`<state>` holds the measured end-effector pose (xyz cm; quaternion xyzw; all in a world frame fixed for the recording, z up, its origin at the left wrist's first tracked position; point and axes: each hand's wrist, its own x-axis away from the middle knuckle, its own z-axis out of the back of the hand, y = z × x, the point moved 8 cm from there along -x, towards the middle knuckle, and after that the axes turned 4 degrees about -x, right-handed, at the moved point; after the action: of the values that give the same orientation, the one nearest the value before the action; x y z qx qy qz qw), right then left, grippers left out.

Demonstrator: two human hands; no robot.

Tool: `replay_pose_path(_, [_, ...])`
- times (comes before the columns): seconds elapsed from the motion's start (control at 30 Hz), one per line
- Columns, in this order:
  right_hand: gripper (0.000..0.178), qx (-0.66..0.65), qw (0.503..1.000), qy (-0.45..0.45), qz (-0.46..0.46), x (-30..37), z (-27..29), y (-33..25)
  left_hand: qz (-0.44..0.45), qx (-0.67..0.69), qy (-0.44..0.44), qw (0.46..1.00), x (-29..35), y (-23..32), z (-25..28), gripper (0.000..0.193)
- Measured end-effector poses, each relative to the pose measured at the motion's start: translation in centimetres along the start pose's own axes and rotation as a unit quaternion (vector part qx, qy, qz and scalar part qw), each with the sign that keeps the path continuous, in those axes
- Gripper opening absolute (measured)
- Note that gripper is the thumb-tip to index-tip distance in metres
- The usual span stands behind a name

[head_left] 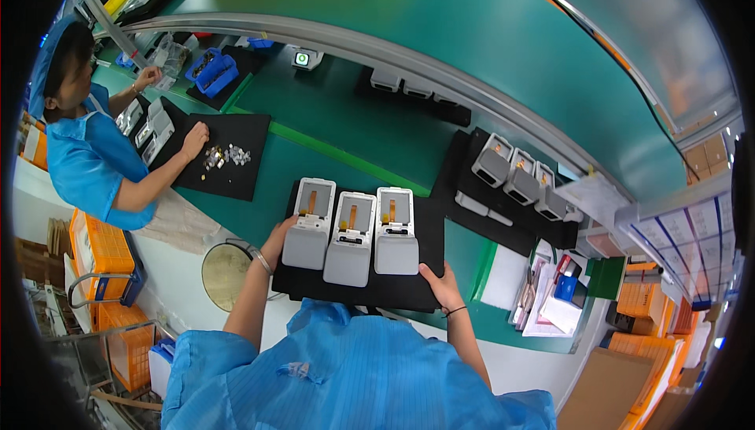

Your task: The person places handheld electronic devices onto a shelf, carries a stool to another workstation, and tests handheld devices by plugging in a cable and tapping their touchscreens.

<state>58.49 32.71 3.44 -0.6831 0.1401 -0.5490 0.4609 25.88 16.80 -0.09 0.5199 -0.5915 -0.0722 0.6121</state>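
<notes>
Before me is a black foam mat (pixel 431 233) that reaches past the bench's front edge. Three white-and-grey plastic device housings (pixel 348 261) lie on it side by side, with orange flat ribbon cables showing in their upper recesses. My left hand (pixel 277 241) grips the mat's left edge, close to the leftmost housing. At the lower right corner, my right hand (pixel 443 286) has its thumb on top of the mat and its other fingers mostly hidden. Both hands are closed on the mat.
More housings (pixel 521 182) stand on black mats at right, near papers (pixel 554 312) and a blue object (pixel 565 287). At left a co-worker (pixel 102 155) handles small parts (pixel 226 156) beside a blue bin (pixel 212 73). A metal-edged shelf (pixel 377 46) crosses above; a round stool (pixel 228 275) stands left.
</notes>
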Motion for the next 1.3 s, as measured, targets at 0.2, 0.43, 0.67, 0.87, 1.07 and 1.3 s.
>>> replay_pose_path(0.2, [0.058,-0.059,0.997,0.012,0.053,-5.0,-3.2,-5.3,-0.04,-0.002,-0.116,0.992,-8.3,8.7,0.4,0.042])
replay_pose_path(0.43, [0.094,-0.093,0.992,0.083,0.019,-13.2,-1.4,-5.8,-0.005,-0.065,-0.12,0.991,-22.0,14.0,-1.9,0.039])
replay_pose_path(0.67, [0.075,-0.095,0.988,0.115,0.022,-15.8,-1.9,-8.9,0.039,-0.289,-0.019,0.956,-26.8,17.5,-0.5,0.057])
replay_pose_path(0.87, [0.067,-0.046,0.982,0.173,0.054,-19.6,1.4,-8.2,0.038,-0.302,-0.036,0.952,-28.6,18.6,-2.5,0.057])
replay_pose_path(1.07, [0.06,-0.013,0.98,0.165,0.112,-21.2,-0.1,-10.5,0.048,-0.295,-0.011,0.954,-28.9,19.7,-1.5,0.057])
replay_pose_path(1.3, [0.048,0.028,0.977,0.126,0.169,-25.9,1.2,-9.9,0.035,-0.298,-0.003,0.954,-29.4,23.2,-2.5,0.057])
